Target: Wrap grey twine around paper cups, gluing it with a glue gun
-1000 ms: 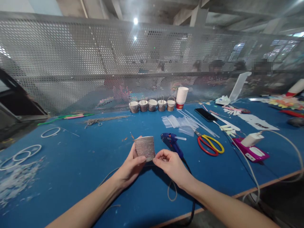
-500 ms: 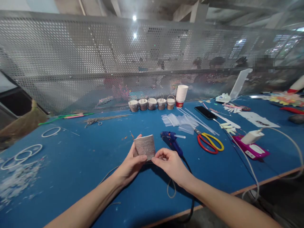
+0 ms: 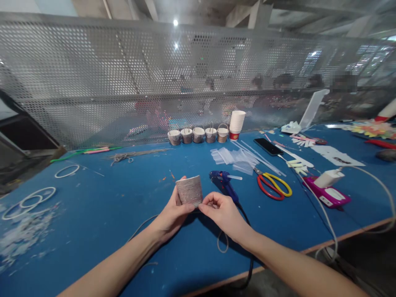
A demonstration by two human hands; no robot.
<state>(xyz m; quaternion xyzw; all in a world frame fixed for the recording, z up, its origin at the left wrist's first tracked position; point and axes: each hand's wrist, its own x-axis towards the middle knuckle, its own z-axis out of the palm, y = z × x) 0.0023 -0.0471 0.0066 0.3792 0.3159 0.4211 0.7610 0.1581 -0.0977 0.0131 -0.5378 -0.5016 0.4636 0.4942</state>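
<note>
A cup wrapped in rows of grey-brown cord [image 3: 189, 189] is tilted in my left hand [image 3: 175, 212], just above the blue table. My left thumb presses its near side, and the other fingers are mostly hidden behind it. At the cup's lower right edge, my right hand [image 3: 224, 212] pinches the thin cord [image 3: 222, 243] between thumb and forefinger. That cord hangs in a loose loop below my right hand. Another stretch of cord trails on the table past my left wrist. Just beyond my right hand lies a blue glue gun [image 3: 223, 183] with a clear glue stick.
Several cord-wrapped cups [image 3: 198, 135] line the back beside stacked paper cups [image 3: 237, 123]. To the right lie scissors [image 3: 274, 185], clear strips [image 3: 232, 157], a phone [image 3: 267, 146] and a magenta power strip [image 3: 331, 196]. White rings [image 3: 38, 198] and scraps [image 3: 26, 235] lie left.
</note>
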